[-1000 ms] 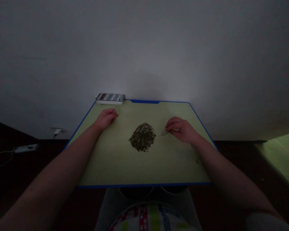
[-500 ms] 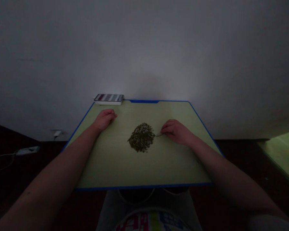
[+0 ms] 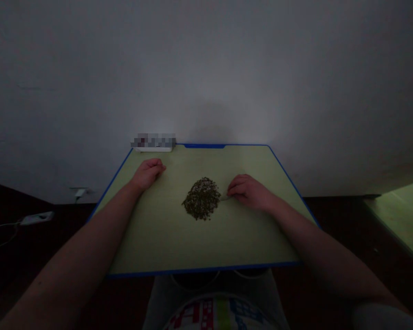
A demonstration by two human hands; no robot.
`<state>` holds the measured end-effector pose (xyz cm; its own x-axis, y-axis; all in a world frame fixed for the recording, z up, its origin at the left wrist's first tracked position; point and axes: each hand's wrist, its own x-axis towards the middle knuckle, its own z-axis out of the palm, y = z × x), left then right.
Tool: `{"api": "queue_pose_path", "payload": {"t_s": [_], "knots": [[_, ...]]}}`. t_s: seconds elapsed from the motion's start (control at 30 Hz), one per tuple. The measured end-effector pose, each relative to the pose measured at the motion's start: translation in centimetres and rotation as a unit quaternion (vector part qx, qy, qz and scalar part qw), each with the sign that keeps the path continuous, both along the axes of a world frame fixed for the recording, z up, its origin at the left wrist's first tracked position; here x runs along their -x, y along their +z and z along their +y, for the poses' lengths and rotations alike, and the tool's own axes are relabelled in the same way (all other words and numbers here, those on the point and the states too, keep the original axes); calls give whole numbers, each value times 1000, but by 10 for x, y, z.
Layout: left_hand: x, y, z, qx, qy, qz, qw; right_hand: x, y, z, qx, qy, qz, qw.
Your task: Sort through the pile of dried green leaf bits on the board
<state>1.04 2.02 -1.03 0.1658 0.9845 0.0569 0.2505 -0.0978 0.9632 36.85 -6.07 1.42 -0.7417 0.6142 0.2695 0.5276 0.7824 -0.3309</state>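
A pile of small dark greenish-brown grains (image 3: 200, 201) lies in the middle of a pale yellow-green table (image 3: 192, 245) with a blue rim. To the right of it, my right hand (image 3: 249, 191) is closed, fingertips pinching a thin pale tool (image 3: 224, 199) whose exact kind is too dim to tell. The tool's tip points left and reaches the right edge of the pile. My left hand (image 3: 148, 174) rests as a loose fist on the table's left side, apart from the pile, with nothing visible in it.
At the table's far left corner is a white box-like object (image 3: 154, 149), its top blurred out. A grey wall (image 3: 227, 68) stands behind the table. On the floor side at left are a power strip (image 3: 37, 218) with cords and a wall plug (image 3: 79, 193).
My right hand has shifted slightly left and nearer to me, bringing the tool's tip to the edge of the pile. My left hand stays in place. The view has tilted a little.
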Motion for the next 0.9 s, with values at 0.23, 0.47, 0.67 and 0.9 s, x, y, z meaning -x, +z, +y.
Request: {"api": "queue_pose_path", "payload": {"t_s": [0.23, 0.47, 0.67, 0.9], "knots": [[-4, 7, -7, 6, 17, 21, 1000, 0, 3, -3, -2, -5, -22, 1000], [0, 1, -2, 0, 5, 26, 1000, -1, 3, -4, 1, 16, -9, 1000], [3, -1, 0, -12, 1, 42, 999, -1, 2, -5, 5, 12, -13, 1000], [1, 1, -2, 3, 4, 29, 1000, 0, -1, -6, -4, 0, -9, 1000]]}}
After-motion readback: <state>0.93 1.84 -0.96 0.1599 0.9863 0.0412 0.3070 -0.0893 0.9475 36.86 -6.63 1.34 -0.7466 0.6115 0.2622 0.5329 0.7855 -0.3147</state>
